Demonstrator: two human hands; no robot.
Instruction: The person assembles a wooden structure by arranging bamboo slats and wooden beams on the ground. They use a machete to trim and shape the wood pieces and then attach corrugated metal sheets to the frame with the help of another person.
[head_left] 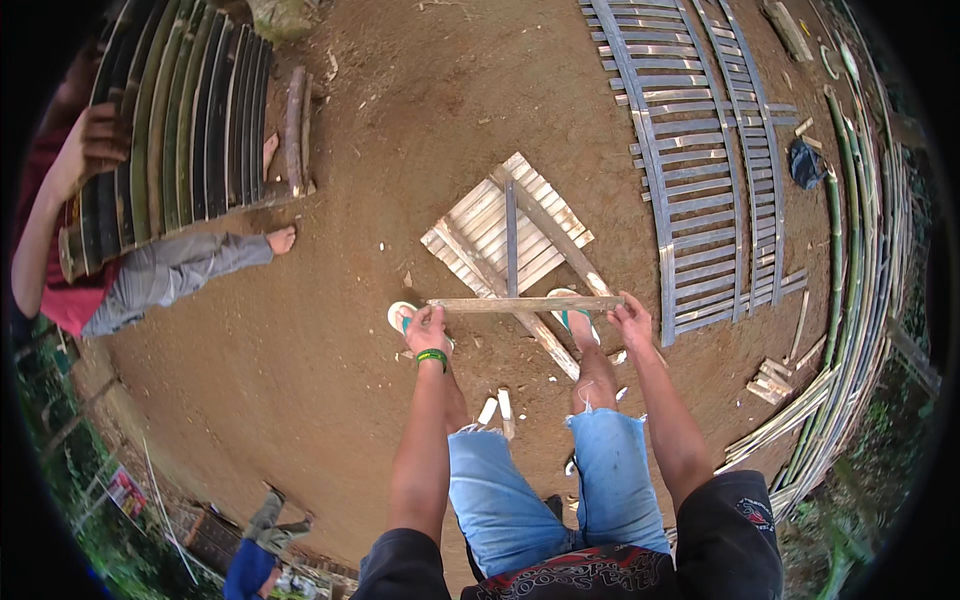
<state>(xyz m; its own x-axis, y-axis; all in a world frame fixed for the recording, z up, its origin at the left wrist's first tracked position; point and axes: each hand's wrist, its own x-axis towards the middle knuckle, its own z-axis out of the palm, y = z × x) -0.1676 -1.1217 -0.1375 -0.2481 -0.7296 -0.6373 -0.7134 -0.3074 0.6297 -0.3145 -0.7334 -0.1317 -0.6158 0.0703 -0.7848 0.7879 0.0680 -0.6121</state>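
Between my two hands I hold a narrow wooden slat level across in front of me. My left hand, with a green band at the wrist, is closed on its left end. At the other end my right hand grips it between thumb and fingers. Just beyond the slat lies a small panel of pale slats on the ground. Two longer wooden bars cross the panel and stick out toward my feet. A thin dark strip stands between the bars and meets the slat I hold.
Grey slatted frames lie at the right, with long bamboo poles beyond them. Short wood pieces and a dark bag sit nearby. At the left, a person's hand holds a bamboo slat panel. Another person is at lower left.
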